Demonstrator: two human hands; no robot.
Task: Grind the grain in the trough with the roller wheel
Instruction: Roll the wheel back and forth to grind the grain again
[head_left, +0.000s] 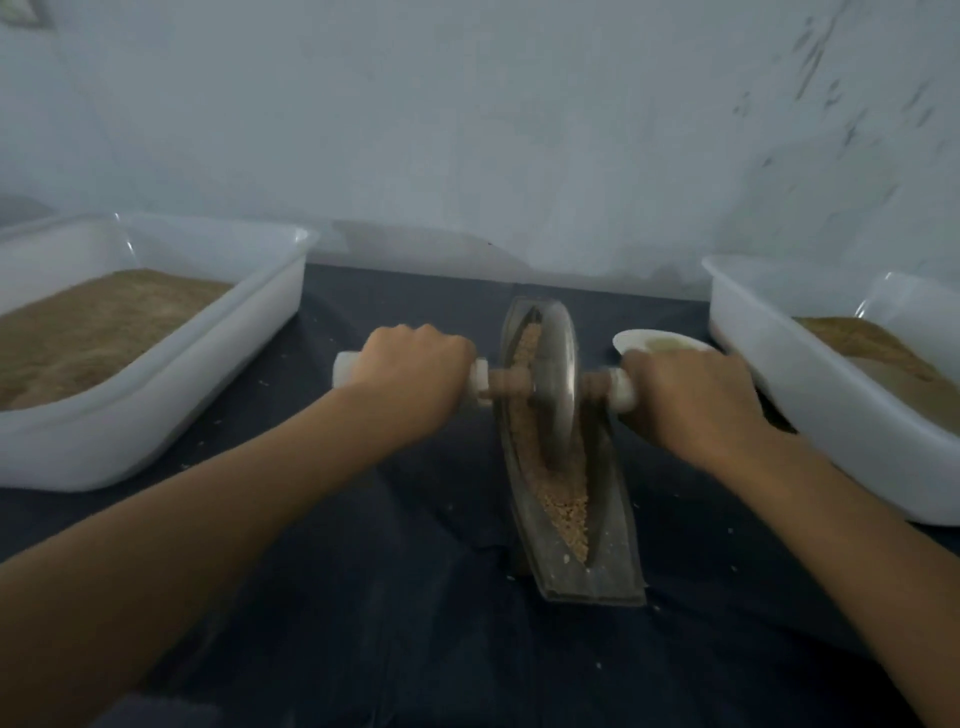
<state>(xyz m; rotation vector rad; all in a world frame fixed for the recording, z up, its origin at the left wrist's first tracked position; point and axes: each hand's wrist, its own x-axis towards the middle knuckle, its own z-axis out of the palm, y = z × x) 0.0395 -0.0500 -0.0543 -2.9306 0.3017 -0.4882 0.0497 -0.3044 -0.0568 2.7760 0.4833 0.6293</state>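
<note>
A narrow boat-shaped metal trough (613, 571) lies lengthwise on the dark cloth, pointing away from me. Tan crushed grain (569, 512) fills its groove, thickest at the near end. A metal roller wheel (553, 384) stands upright in the groove around the middle to far part. An axle with white handles runs through the wheel. My left hand (410, 374) grips the left handle (345, 369). My right hand (691, 395) grips the right handle (621, 395).
A white plastic tub (171, 374) of brown ground material sits at the left. Another white tub (831, 415) with brown material stands at the right. A small white dish (660, 343) sits behind my right hand. A pale wall rises close behind. Stray grains dot the dark cloth (415, 597).
</note>
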